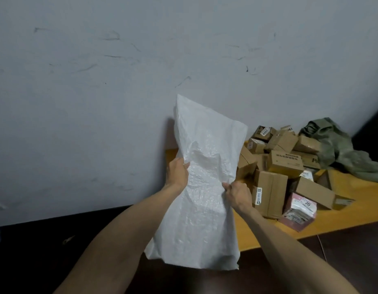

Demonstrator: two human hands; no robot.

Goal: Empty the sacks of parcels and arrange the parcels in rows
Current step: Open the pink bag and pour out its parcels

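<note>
Head view: a white woven plastic sack [205,219] is held upright in the air before a scuffed pale grey wall [99,102], and its lower end hangs in front of the near edge of a yellow wooden table [353,211]. The sack's left edge is gripped by the left hand [177,174], whose fingers [184,167] are curled round a fold of the material. The right edge is pinched by the right hand [237,195], its fingers [227,187] closed tightly on the weave. The sack appears flat and slack. To its right, on the table, a loose heap of brown cardboard parcels [283,164] is seen, unsorted and tilted against one another. A pink-and-white wrapped parcel [299,211] lies at the heap's near side. A crumpled olive-green sack [336,145] lies behind the heap, by the wall. A dark floor [24,262] is seen below.
</note>
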